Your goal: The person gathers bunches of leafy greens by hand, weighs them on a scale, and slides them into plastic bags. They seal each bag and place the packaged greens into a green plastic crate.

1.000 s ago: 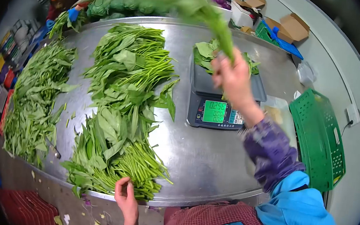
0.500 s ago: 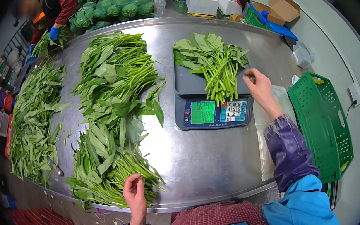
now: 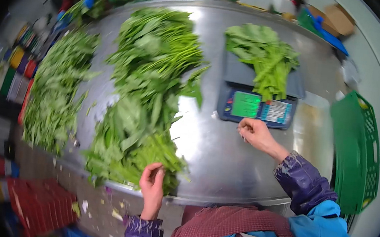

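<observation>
A bunch of leafy greens (image 3: 270, 62), which looks like water spinach, lies on the digital scale (image 3: 228, 108), its stems pointing towards me over the display. The display glows green, but its digits are too blurred to read. My right hand (image 3: 258, 136) hovers just in front of the scale's keypad, fingers curled together with nothing visible in them. Beside the stems at the near end of a long pile of the same greens (image 3: 153, 68) is my left hand (image 3: 151, 188). Its thumb and fingers are bent together, and nothing shows between them.
The metal table (image 3: 222, 168) carries another heap of greens (image 3: 61, 86) on the left. Green crates (image 3: 355, 150) stand at the right edge, near plastic sheeting (image 3: 312, 126). Across the table, a co-worker's blue-gloved hand (image 3: 89, 1) holds greens. A red crate (image 3: 40, 202) sits on the floor.
My view has tilted down and left. My right hand has moved from beside the weighing plate to in front of the keypad. My left hand stays by the near stems; the weighed bunch remains in place.
</observation>
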### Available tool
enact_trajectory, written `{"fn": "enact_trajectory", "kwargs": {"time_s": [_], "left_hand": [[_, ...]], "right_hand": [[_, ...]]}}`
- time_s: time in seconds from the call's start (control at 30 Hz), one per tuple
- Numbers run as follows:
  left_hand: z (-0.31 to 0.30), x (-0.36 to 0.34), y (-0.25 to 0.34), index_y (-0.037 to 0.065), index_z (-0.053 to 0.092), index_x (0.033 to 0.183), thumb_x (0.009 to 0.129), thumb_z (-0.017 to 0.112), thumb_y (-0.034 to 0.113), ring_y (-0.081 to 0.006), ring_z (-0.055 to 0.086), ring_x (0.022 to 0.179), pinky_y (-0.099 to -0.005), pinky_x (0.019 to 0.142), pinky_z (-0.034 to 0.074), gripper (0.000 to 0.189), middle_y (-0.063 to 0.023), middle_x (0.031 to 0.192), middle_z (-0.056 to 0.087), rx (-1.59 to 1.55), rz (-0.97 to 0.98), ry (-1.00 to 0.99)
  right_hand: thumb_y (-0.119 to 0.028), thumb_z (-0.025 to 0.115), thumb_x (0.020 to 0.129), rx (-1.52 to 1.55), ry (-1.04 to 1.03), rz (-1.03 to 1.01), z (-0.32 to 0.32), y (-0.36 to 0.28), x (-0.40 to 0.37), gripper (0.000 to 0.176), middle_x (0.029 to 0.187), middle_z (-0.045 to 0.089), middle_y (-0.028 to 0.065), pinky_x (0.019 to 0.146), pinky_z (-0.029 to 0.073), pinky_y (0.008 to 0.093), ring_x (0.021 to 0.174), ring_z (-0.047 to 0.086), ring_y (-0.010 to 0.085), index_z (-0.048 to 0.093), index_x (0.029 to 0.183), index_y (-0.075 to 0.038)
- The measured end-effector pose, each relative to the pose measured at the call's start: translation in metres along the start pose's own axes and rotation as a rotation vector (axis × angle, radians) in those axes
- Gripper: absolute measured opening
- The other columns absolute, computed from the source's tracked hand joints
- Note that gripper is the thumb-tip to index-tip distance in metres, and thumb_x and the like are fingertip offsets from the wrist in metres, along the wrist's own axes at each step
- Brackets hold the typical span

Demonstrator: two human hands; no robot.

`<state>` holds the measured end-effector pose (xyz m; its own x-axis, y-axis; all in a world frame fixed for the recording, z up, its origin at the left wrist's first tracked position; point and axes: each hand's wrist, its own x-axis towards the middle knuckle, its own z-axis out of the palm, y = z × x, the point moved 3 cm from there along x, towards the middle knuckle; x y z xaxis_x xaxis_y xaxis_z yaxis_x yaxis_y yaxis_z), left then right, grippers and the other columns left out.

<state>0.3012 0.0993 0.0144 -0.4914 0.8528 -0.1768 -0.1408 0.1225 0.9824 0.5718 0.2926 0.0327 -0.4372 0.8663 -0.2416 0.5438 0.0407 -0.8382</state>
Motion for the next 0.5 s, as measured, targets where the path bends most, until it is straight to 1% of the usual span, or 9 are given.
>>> {"fn": "enact_trajectory", "kwargs": {"time_s": [0.03, 0.13, 0.23, 0.27, 0.3, 0.33, 0.43, 0.47, 0.5], "left_hand": [[-0.007, -0.004, -0.004, -0.001, 0.054, 0.100, 0.084, 0.051, -0.001, -0.0100, 0.054, 0.088, -0.0227, 0.080, 0.043, 0.016, -0.0039, 0.093, 0.057, -0.003, -0.010, 0.018], [-0.030, -0.017, -0.020, -0.001, 0.054, 0.102, 0.084, 0.052, 0.001, -0.0099, 0.054, 0.089, -0.0226, 0.081, 0.043, 0.017, -0.0038, 0.096, 0.058, 0.013, -0.048, 0.075], [-0.045, -0.027, -0.028, 0.000, 0.056, 0.100, 0.083, 0.053, 0.001, -0.0096, 0.054, 0.080, -0.0225, 0.075, 0.044, 0.017, -0.0026, 0.089, 0.057, -0.025, -0.045, 0.161], [-0.050, -0.029, -0.030, 0.000, 0.056, 0.100, 0.084, 0.053, 0.001, -0.0092, 0.053, 0.080, -0.0223, 0.075, 0.043, 0.017, -0.0025, 0.089, 0.057, -0.027, -0.053, 0.176], [-0.055, -0.032, -0.032, 0.000, 0.056, 0.100, 0.084, 0.053, 0.001, -0.0092, 0.053, 0.080, -0.0223, 0.075, 0.043, 0.017, -0.0025, 0.089, 0.057, -0.029, -0.053, 0.201], [-0.060, -0.034, -0.035, 0.000, 0.056, 0.100, 0.084, 0.053, 0.001, -0.0093, 0.053, 0.079, -0.0226, 0.074, 0.044, 0.017, -0.0028, 0.089, 0.057, -0.043, -0.072, 0.231], [-0.075, -0.041, -0.042, -0.001, 0.054, 0.102, 0.085, 0.052, 0.001, -0.0098, 0.054, 0.079, -0.0234, 0.072, 0.044, 0.017, -0.0033, 0.088, 0.057, -0.092, -0.104, 0.302], [-0.079, -0.043, -0.044, -0.001, 0.053, 0.103, 0.085, 0.051, 0.001, -0.0102, 0.054, 0.079, -0.0239, 0.072, 0.045, 0.018, -0.0036, 0.088, 0.056, -0.122, -0.112, 0.322], [-0.082, -0.045, -0.047, -0.001, 0.053, 0.103, 0.085, 0.051, 0.001, -0.0102, 0.054, 0.079, -0.0239, 0.072, 0.045, 0.018, -0.0036, 0.088, 0.056, -0.127, -0.112, 0.341]], "right_hand": [[-0.017, 0.058, 0.079, 0.006, -0.093, 0.022, 0.019, -0.010, 0.001, 0.018, 0.066, 0.058, 0.0068, 0.054, 0.042, 0.0276, 0.058, 0.053, 0.0116, 0.059, 0.085, 0.000], [-0.016, 0.058, 0.079, -0.036, -0.268, -0.061, 0.075, -0.039, 0.005, 0.017, 0.065, 0.058, 0.0054, 0.054, 0.043, 0.0273, 0.059, 0.053, 0.0110, 0.059, 0.085, 0.000], [-0.015, 0.059, 0.078, -0.029, -0.387, -0.192, 0.126, -0.066, 0.011, 0.015, 0.066, 0.058, 0.0046, 0.055, 0.043, 0.0273, 0.060, 0.053, 0.0119, 0.060, 0.085, -0.002], [-0.015, 0.059, 0.078, -0.033, -0.408, -0.259, 0.140, -0.075, 0.012, 0.015, 0.067, 0.058, 0.0049, 0.056, 0.044, 0.0276, 0.060, 0.054, 0.0129, 0.060, 0.085, -0.003], [-0.015, 0.059, 0.076, -0.102, -0.404, -0.316, 0.152, -0.088, 0.013, 0.014, 0.070, 0.059, 0.0067, 0.057, 0.045, 0.0316, 0.061, 0.056, 0.0194, 0.059, 0.084, -0.004], [-0.015, 0.059, 0.076, -0.104, -0.422, -0.325, 0.161, -0.098, 0.014, 0.014, 0.070, 0.059, 0.0067, 0.057, 0.045, 0.0316, 0.061, 0.056, 0.0194, 0.059, 0.084, -0.004], [-0.019, 0.058, 0.075, -0.275, -0.329, -0.479, 0.184, -0.125, 0.016, 0.014, 0.073, 0.058, 0.0087, 0.057, 0.044, 0.0391, 0.067, 0.058, 0.0285, 0.057, 0.079, -0.006], [-0.019, 0.058, 0.075, -0.277, -0.347, -0.491, 0.197, -0.129, 0.015, 0.014, 0.073, 0.058, 0.0087, 0.057, 0.044, 0.0391, 0.067, 0.058, 0.0285, 0.057, 0.079, -0.006], [-0.022, 0.058, 0.075, -0.352, -0.342, -0.586, 0.211, -0.133, 0.011, 0.016, 0.074, 0.058, 0.0089, 0.057, 0.045, 0.0389, 0.067, 0.058, 0.0281, 0.057, 0.079, -0.007]]}}
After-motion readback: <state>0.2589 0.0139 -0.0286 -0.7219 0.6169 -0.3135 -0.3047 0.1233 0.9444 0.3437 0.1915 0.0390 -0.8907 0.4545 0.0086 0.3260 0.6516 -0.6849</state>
